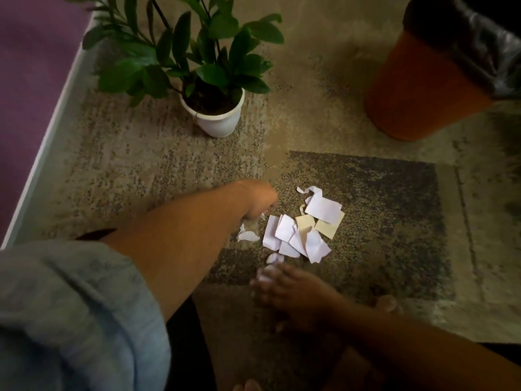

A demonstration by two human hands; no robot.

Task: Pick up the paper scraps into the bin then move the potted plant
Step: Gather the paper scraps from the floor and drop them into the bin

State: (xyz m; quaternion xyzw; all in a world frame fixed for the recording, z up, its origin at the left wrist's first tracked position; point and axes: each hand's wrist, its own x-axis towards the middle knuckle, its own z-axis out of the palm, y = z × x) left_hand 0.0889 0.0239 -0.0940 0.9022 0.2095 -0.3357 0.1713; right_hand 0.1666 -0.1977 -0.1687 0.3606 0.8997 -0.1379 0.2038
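Torn white and cream paper scraps (301, 235) lie in a pile on the carpet. My left hand (258, 200) reaches down at the pile's left edge, fingers curled, with a bit of white paper showing at the fingertips. My right hand (296, 289), blurred, is just below the pile and pinches small white scraps at its fingertips. The potted plant (217, 114), with green leaves in a white pot, stands on the floor beyond my left hand. The orange bin (423, 86) with a black liner stands at the upper right.
A white skirting edge (53, 131) and a purple wall run along the left. The patterned carpet (380, 198) spreads between the pile and the bin. Bare toes (246, 385) show at the bottom edge.
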